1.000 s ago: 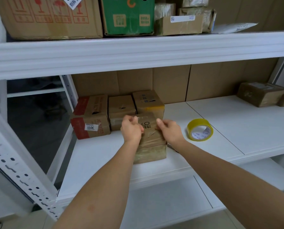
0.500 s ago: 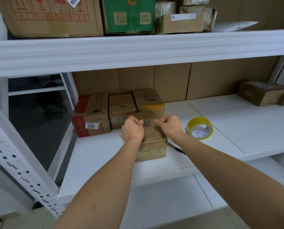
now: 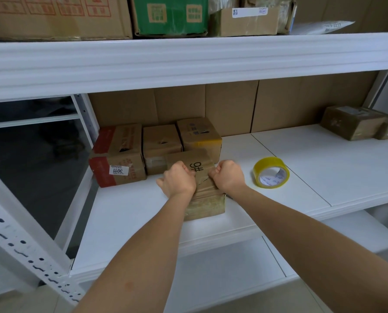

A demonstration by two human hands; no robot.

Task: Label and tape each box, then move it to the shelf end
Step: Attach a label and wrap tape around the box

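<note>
A small tape-wrapped cardboard box marked "9#" (image 3: 207, 205) stands on the white shelf (image 3: 129, 213), a little in front of three boxes at the shelf's left end. My left hand (image 3: 178, 178) and my right hand (image 3: 228, 176) both lie on its top as fists, knuckles down, one on each side of the "9#" mark. I see nothing held inside either fist. A roll of yellow tape (image 3: 271, 172) lies on the shelf to the right of my right hand.
The row at the left end is a red-and-brown box with a "3011" sticker (image 3: 118, 154), a plain box (image 3: 161, 141) and a yellow-edged box (image 3: 198, 134). Two more taped boxes (image 3: 351, 122) sit far right. The upper shelf beam (image 3: 188, 62) hangs low overhead.
My fingers, which lay against the box's top a second ago, have curled into fists on it. The box has barely shifted.
</note>
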